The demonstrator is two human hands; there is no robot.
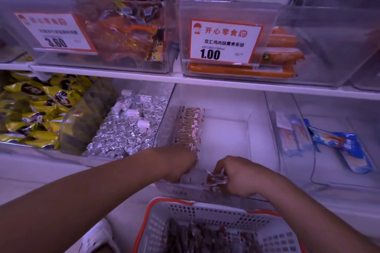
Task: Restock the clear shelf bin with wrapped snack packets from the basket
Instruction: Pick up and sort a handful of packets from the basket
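Observation:
The clear shelf bin [226, 129] sits on the lower shelf, mostly bare white inside. A row of brown wrapped snack packets [189, 127] stands along its left wall. My left hand [181, 162] reaches into the bin's front left corner and rests against the near end of that row; its fingers are partly hidden. My right hand [236, 176] pinches a few wrapped packets [216, 179] at the bin's front edge. Below, the white basket with an orange rim [257, 230] holds several more dark packets [205, 236].
A bin of silver-wrapped candies [131, 129] lies left of the clear bin, with yellow packets [35, 109] further left. Blue-wrapped bars [345, 146] lie in bins to the right. The upper shelf holds bins with orange sausages [277, 55] and price tags [224, 41].

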